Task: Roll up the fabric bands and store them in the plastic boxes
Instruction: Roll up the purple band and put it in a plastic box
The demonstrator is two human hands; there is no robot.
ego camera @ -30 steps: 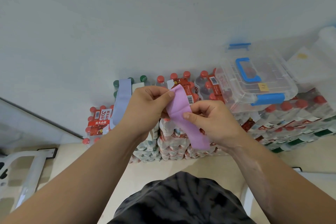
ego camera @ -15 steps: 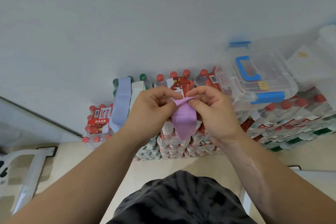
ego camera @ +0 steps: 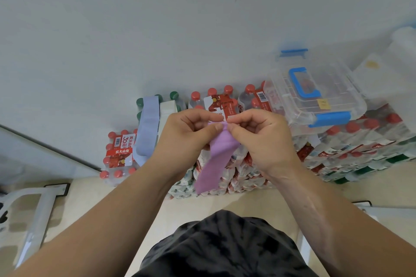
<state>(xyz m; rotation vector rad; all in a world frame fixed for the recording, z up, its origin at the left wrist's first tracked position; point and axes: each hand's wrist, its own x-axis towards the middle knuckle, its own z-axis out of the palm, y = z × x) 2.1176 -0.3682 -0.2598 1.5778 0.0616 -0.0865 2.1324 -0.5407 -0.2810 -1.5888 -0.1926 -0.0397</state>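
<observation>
purple band [ego camera: 213, 162]: matt soft cloth | blue band [ego camera: 147, 126]: matt cloth | box [ego camera: 315, 99]: clear glossy plastic

Fabric bands: 2, one purple band [ego camera: 216, 159] and one pale blue band [ego camera: 147, 126]. Plastic boxes: 2, one clear box [ego camera: 315, 99] with blue latches, one whitish box [ego camera: 387, 78] cut off at the right edge. Hands: 2, left hand [ego camera: 186, 139] and right hand [ego camera: 263, 139]. Shrink-wrapped bottle packs [ego camera: 119, 150]: many, stacked; exact count is not readable.

Both forearms [ego camera: 112, 213] extend forward and converge. Left grip [ego camera: 188, 141] and right grip [ego camera: 258, 139] meet fingertip to fingertip, fingers curled, pinching the top edge of the purple band [ego camera: 213, 159].
</observation>
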